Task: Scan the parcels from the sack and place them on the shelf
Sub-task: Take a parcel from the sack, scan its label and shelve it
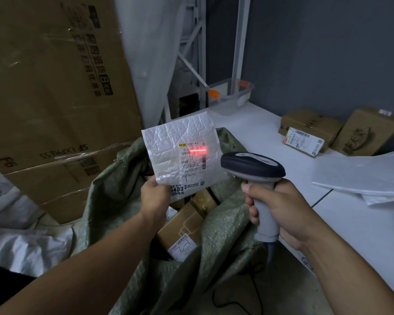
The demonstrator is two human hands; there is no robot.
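Note:
My left hand (156, 197) pinches the lower left corner of a flat white plastic mailer parcel (168, 144) and holds it upright above the open green woven sack (216, 237). A red scan line lies across the mailer's label. My right hand (280, 210) grips the grey handle of a dark-headed barcode scanner (255, 169), which points at the label from the right. Inside the sack lies a brown cardboard parcel (184, 223) with a white label.
A large taped cardboard box (55, 98) stands at the left. A white table (259, 133) on the right carries two brown boxes (312, 130), white flat mailers (364, 176) and a clear bin (232, 94). Behind it stands a white metal shelf frame (200, 42). The scanner's cable (253, 289) trails on the floor.

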